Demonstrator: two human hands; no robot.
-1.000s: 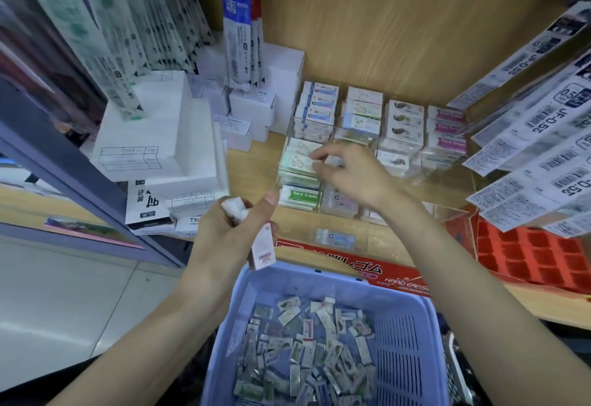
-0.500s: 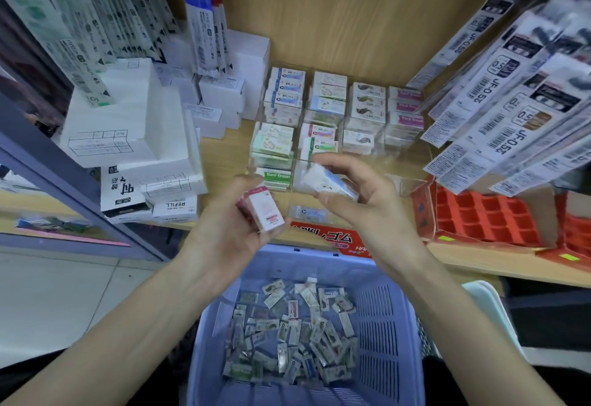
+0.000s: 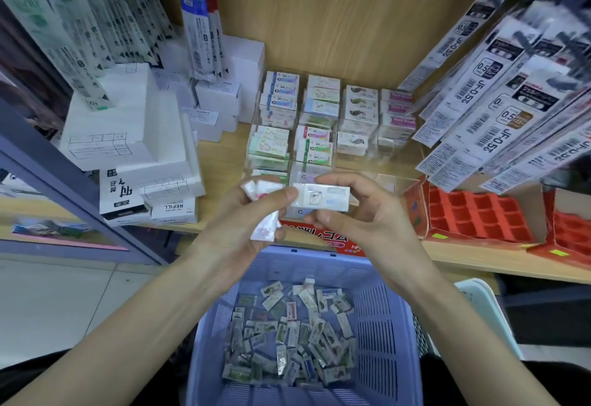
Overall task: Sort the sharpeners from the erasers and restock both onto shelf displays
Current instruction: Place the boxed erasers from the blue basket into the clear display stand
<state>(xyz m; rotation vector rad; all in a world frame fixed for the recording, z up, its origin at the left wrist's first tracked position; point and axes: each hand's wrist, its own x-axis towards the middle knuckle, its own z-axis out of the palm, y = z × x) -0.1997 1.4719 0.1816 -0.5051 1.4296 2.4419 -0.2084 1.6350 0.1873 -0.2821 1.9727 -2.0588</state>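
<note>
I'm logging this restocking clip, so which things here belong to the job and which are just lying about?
In the job: left hand gripping small packs; right hand pinching a wrapped eraser; blue basket of loose packs; stacked erasers on the shelf.
Lying about: white boxes; hanging refill packs; red trays.

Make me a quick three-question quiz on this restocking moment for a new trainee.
1. True or false: the left hand holds nothing.
2. Multiple choice: the right hand pinches A) a wrapped white eraser, B) a pen refill, C) a sharpener.
3. Fill in: the compartment tray right of both hands is coloured ____.
Key: 1 false, it grips small packets; 2 A; 3 red.
</note>
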